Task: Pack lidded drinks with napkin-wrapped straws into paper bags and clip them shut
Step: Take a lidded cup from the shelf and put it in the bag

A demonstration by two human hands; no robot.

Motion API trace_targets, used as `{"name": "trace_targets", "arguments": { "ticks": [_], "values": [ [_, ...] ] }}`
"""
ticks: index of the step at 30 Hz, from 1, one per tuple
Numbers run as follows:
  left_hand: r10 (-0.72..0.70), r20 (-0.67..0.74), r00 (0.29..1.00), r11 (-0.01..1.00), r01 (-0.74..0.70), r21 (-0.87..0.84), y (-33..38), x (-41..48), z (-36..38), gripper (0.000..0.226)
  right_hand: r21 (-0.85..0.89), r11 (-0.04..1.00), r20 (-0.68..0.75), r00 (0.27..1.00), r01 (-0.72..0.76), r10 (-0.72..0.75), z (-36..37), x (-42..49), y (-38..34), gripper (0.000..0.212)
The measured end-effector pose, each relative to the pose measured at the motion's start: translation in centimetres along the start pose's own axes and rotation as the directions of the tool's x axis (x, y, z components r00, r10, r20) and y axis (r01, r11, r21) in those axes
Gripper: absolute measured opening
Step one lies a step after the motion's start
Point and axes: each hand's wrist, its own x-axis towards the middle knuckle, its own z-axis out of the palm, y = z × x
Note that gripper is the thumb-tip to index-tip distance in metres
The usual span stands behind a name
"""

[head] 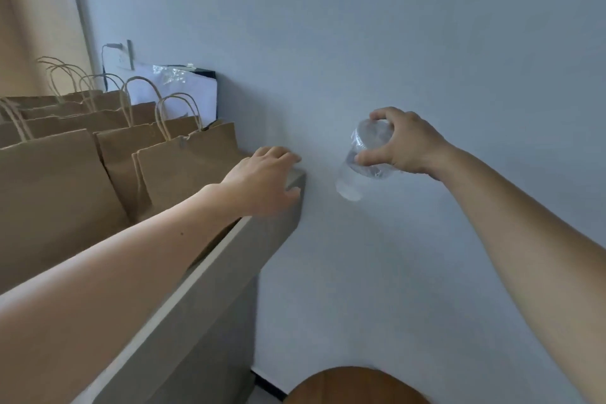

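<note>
Dim, cool, even light – soft overall blur, wide-angle bending at edges

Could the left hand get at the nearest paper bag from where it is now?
Probably yes. The left hand rests empty on the counter corner, right beside the nearest paper bag, and nothing visible lies between them.
</note>
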Motion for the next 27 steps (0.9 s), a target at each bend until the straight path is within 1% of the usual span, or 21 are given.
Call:
{"name": "trace_targets", "arguments": {
  "ticks": [3, 6, 8, 10, 13, 16, 17, 20, 21, 22, 24, 25, 27],
  "values": [
    [0.066, 0.065, 0.996, 0.997, -0.062, -0.049, 4.8, 0.7, 3.4, 0.063, -0.093, 0.990, 0.008, 0.994, -0.110, 0.111, -1.3, -4.5, 5.6, 0.092],
    [0.143, 0.159, 0.977, 0.987, -0.129, -0.093, 9.4, 0.0, 8.4, 0.064, -0.174, 0.963, 0.027, 0.976, -0.208, 0.216, -0.7, -9.5, 11.1, 0.094],
    [0.180, 0.245, 0.952, 0.978, -0.147, -0.147, 12.1, -1.5, 12.3, 0.065, -0.193, 0.942, 0.057, 0.955, -0.275, 0.290, 0.5, -13.0, 14.4, 0.095],
    [0.216, 0.357, 0.909, 0.970, -0.158, -0.186, 14.4, -3.8, 16.4, 0.067, -0.194, 0.924, 0.095, 0.931, -0.330, 0.353, 2.3, -16.4, 17.3, 0.096],
    [0.246, 0.508, 0.826, 0.963, -0.148, -0.227, 17.0, -7.9, 21.8, 0.070, -0.173, 0.902, 0.165, 0.891, -0.395, 0.422, 5.3, -20.8, 20.6, 0.096],
    [0.242, 0.642, 0.727, 0.962, -0.092, -0.259, 18.6, -12.0, 25.8, 0.080, -0.145, 0.882, 0.222, 0.854, -0.449, 0.471, 8.2, -23.9, 22.8, 0.098],
    [0.240, 0.692, 0.680, 0.961, -0.064, -0.270, 18.9, -13.2, 26.7, 0.084, -0.135, 0.877, 0.232, 0.846, -0.460, 0.480, 9.2, -24.7, 23.3, 0.098],
    [0.234, 0.832, 0.503, 0.958, 0.026, -0.285, 19.9, -16.6, 29.2, 0.090, -0.098, 0.867, 0.238, 0.835, -0.488, 0.497, 11.8, -26.6, 24.5, 0.098],
    [0.218, 0.861, 0.460, 0.962, 0.049, -0.270, 20.2, -17.6, 30.0, 0.093, -0.083, 0.863, 0.233, 0.832, -0.499, 0.503, 12.6, -27.1, 24.7, 0.096],
    [0.194, 0.878, 0.437, 0.966, 0.069, -0.248, 20.7, -18.6, 30.7, 0.097, -0.068, 0.858, 0.226, 0.830, -0.509, 0.510, 13.4, -27.5, 24.8, 0.095],
    [0.141, 0.888, 0.437, 0.973, 0.104, -0.205, 21.6, -20.2, 32.1, 0.098, -0.044, 0.849, 0.221, 0.824, -0.527, 0.523, 14.8, -28.2, 24.9, 0.093],
    [0.111, 0.885, 0.452, 0.975, 0.123, -0.185, 22.2, -21.0, 32.7, 0.093, -0.036, 0.845, 0.222, 0.820, -0.534, 0.528, 15.5, -28.5, 24.8, 0.093],
    [0.042, 0.872, 0.487, 0.974, 0.173, -0.143, 22.8, -22.1, 33.5, 0.076, -0.029, 0.837, 0.221, 0.813, -0.546, 0.538, 16.7, -29.2, 24.7, 0.094]
  ]
}}
